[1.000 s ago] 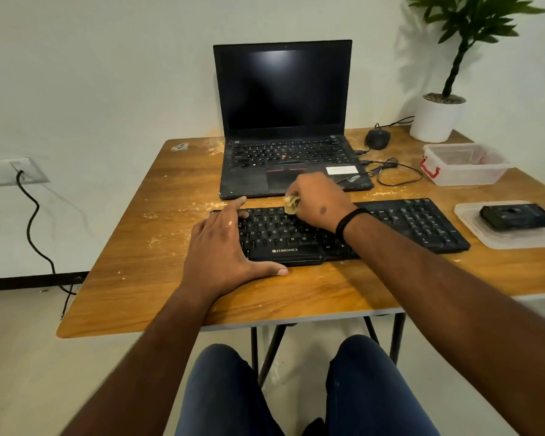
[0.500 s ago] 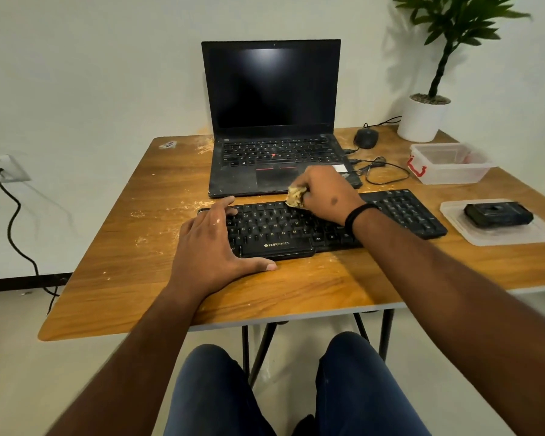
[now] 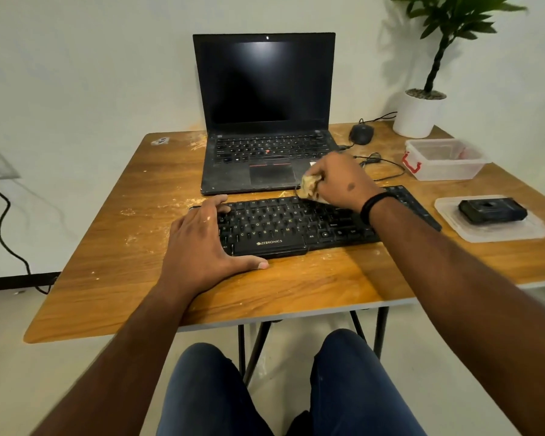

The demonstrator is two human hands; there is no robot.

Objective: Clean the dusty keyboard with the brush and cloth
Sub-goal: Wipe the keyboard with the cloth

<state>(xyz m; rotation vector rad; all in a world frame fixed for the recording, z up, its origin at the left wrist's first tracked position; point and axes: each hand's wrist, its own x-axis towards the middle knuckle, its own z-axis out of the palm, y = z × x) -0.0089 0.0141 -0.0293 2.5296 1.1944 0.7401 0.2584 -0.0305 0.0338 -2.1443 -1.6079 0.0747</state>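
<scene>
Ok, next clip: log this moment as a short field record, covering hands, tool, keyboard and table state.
left hand: flat, steadying the keyboard's left end
right hand: grip on a wadded cloth
cloth position: at the keyboard's far edge, near the middle
keyboard: black, lying in front of the laptop
table: wooden, pale dust specks around the keyboard
brush: none visible

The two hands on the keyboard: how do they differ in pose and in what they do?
The left hand lies flat with fingers spread on the keyboard's left end, holding nothing; the right hand is curled round a crumpled yellowish cloth. The left hand is near the front edge; the right hand is at the far row of keys. The right wrist wears a black band; the left does not. Both touch the keyboard.
</scene>
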